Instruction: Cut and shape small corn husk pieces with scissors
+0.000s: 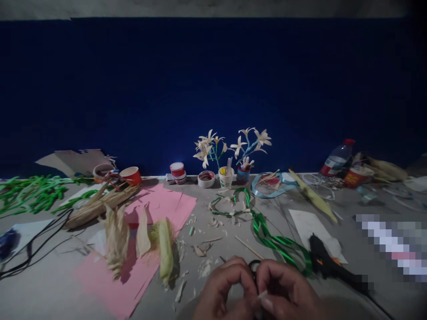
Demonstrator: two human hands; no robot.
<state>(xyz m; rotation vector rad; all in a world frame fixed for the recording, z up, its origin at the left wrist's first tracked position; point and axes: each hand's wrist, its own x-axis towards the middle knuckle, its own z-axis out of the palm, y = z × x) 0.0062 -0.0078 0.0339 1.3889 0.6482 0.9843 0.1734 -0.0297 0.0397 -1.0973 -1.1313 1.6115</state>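
Head view: blue backdrop (pixel 213 80) behind grey table (pixel 50 289), where both hands (pixel 230 284) (pixel 288 284) pinch a pale scrap (pixel 263 294).

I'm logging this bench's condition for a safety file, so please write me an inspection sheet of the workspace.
Surface: grey tabletop, strewn with pale scraps in front of the hands; pink paper lies left of centre.
Job's things: small pale piece at the fingertips.
Clutter: green ribbon in loose loops, dried husk at left, tilted bottle at back right.
Hands: right hand pinches the piece; left hand meets it, its grip partly hidden.
Cables: black cord runs from the glue gun toward the lower edge; plug not visible.
Surroundings: dark blue panel behind the table; other people: nothing seen.
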